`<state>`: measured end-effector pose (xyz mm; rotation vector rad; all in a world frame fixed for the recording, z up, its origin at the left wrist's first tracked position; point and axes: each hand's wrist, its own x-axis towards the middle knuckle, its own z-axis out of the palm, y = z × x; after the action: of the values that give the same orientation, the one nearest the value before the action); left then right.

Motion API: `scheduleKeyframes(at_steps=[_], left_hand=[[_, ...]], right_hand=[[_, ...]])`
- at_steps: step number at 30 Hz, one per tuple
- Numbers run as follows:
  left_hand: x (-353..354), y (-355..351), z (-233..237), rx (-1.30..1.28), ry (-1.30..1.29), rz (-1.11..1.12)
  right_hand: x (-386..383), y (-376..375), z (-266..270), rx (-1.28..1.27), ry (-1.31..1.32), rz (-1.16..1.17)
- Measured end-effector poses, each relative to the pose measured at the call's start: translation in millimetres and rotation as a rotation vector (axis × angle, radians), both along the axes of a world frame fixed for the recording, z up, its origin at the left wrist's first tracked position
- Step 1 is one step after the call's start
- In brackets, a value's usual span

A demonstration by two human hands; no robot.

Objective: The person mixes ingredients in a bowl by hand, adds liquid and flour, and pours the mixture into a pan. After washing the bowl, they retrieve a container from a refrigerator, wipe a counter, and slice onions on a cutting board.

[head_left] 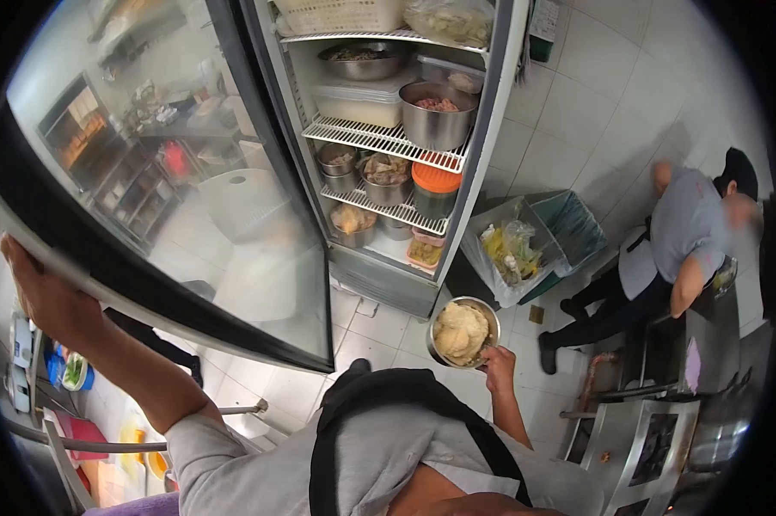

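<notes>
My left hand (44, 288) grips the outer edge of a glass fridge door (272, 249), which stands swung wide to the left. In my right hand (498, 370) is a round metal bowl (492, 316), held by its rim in front of the fridge. A pale yellow, lumpy mass (461, 333) like dough or mash fills the bowl. Beyond it, the fridge (383, 288) shows its shelves of containers.
A metal pot (439, 129), a white tub (358, 101) and an orange-lidded container (437, 177) stand on the fridge shelves. Lined waste bins (577, 228) are right of the fridge. A co-worker (684, 224) stands at the right, near a steel oven (637, 439).
</notes>
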<state>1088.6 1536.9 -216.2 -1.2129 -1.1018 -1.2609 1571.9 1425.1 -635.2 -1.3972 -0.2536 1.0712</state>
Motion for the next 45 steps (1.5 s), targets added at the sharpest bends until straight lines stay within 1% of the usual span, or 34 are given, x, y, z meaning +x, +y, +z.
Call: scheduleKeyframes(at_steps=[1, 2, 4, 5, 6, 7, 8, 9, 10, 11, 12, 14, 16, 19, 20, 22, 26, 27, 28, 29, 31, 33, 34, 35, 36, 37, 38, 40, 42, 43, 44, 45], left_hand=[[11.6, -6.4, -5.2, 0.004, -0.158, -0.077], [55.9, -2.0, -6.8, 0.042, -0.534, -0.398], [52.4, 10.5, -39.4, 0.377, -0.229, -0.654], [72.6, 16.7, -57.4, 0.211, -0.278, -0.977], [103.7, 24.4, -76.1, 0.029, -0.322, -1.299], [125.1, 44.4, -90.2, -0.336, -0.465, -1.410], [161.6, 66.9, -82.7, -0.682, -0.732, -1.720], [190.2, 105.0, -79.8, -0.951, -0.819, -1.930], [217.5, 151.7, -90.4, -1.105, -0.882, -2.029], [245.3, 207.1, -103.0, -1.221, -0.999, -2.170], [275.5, 267.5, -119.0, -1.283, -1.070, -2.266], [332.2, 348.4, -118.3, -1.482, -1.233, -2.023], [369.7, 400.1, -109.6, -1.585, -1.412, -1.829], [415.0, 467.5, -125.5, -1.550, -1.355, -1.976], [429.6, 485.9, -120.5, -1.680, -1.417, -1.737], [459.1, 532.0, -143.1, -1.694, -1.387, -1.804], [454.8, 536.4, -149.8, -1.555, -0.838, -1.682], [450.9, 535.3, -150.8, -1.504, -0.711, -1.636], [443.5, 524.7, -148.2, -1.468, -0.791, -1.640], [435.9, 513.6, -145.3, -1.428, -0.869, -1.644], [392.1, 446.7, -113.5, -1.325, -1.450, -1.704], [352.0, 406.0, -103.0, -1.349, -1.426, -1.767], [333.9, 392.2, -104.0, -1.361, -1.416, -1.798], [317.0, 384.0, -109.1, -1.370, -1.391, -1.777], [297.7, 378.3, -116.8, -1.382, -1.366, -1.753], [274.0, 373.7, -128.4, -1.365, -1.376, -1.821], [251.1, 365.7, -140.1, -1.345, -1.385, -1.892], [207.1, 316.9, -139.5, -1.203, -1.444, -1.970], [160.0, 288.2, -156.9, -1.076, -1.416, -1.995], [136.6, 271.8, -166.4, -0.988, -1.423, -1.924], [114.6, 254.8, -173.8, -0.902, -1.425, -1.850], [94.2, 237.2, -175.9, -0.869, -1.464, -1.860]], right_hand=[[-1.3, 10.3, 5.3, -0.004, 0.009, 0.024], [-3.6, 23.4, 10.0, -0.007, 0.008, 0.047], [-11.7, 31.9, 15.8, -0.002, 0.022, 0.088], [-16.7, 34.9, 19.6, -0.019, 0.003, 0.117], [-22.9, 35.3, 21.7, -0.021, 0.020, 0.095], [-28.4, 35.4, 23.7, -0.023, 0.034, 0.070], [-32.7, 35.4, 26.4, -0.024, 0.045, 0.045], [-38.4, 32.8, 30.6, -0.030, 0.053, 0.013], [-38.2, 29.2, 27.2, -0.034, 0.035, -0.008], [-38.5, 23.4, 21.5, -0.036, 0.020, -0.030], [-42.2, 19.9, 16.9, -0.036, 0.005, -0.055], [-52.4, 16.7, 20.3, -0.041, 0.005, -0.172], [-62.7, 10.9, 27.6, -0.046, 0.007, -0.290], [-77.4, 1.5, 40.7, -0.058, 0.050, -0.421], [-82.0, 0.2, 43.1, -0.048, 0.053, -0.446], [-88.9, -3.9, 47.4, -0.036, 0.054, -0.488], [-94.5, 0.4, 63.8, 0.014, 0.030, -0.516], [-93.0, 2.7, 70.5, 0.009, 0.018, -0.509], [-91.1, 5.0, 75.1, 0.003, 0.006, -0.501], [-84.0, 5.2, 75.5, -0.035, -0.130, -0.425], [-65.4, 5.3, 75.2, -0.114, -0.396, -0.262], [-57.4, 25.0, 118.3, 0.080, -0.079, -0.307], [-48.3, 32.0, 125.0, 0.162, -0.140, -0.256], [-37.7, 38.1, 132.1, 0.241, -0.200, -0.204], [-32.4, 46.6, 158.9, 0.125, -0.206, -0.164], [-29.2, 55.4, 181.7, 0.160, -0.201, -0.119], [-22.3, 64.1, 189.6, 0.186, -0.160, -0.107], [-22.3, 88.3, 223.8, 0.221, -0.145, -0.074], [-16.1, 112.2, 243.9, 0.236, -0.127, -0.030], [-11.8, 123.5, 252.8, 0.257, -0.137, 0.016], [-17.8, 133.8, 273.2, 0.266, -0.160, 0.057], [-24.6, 146.6, 291.8, 0.275, -0.182, 0.097]])
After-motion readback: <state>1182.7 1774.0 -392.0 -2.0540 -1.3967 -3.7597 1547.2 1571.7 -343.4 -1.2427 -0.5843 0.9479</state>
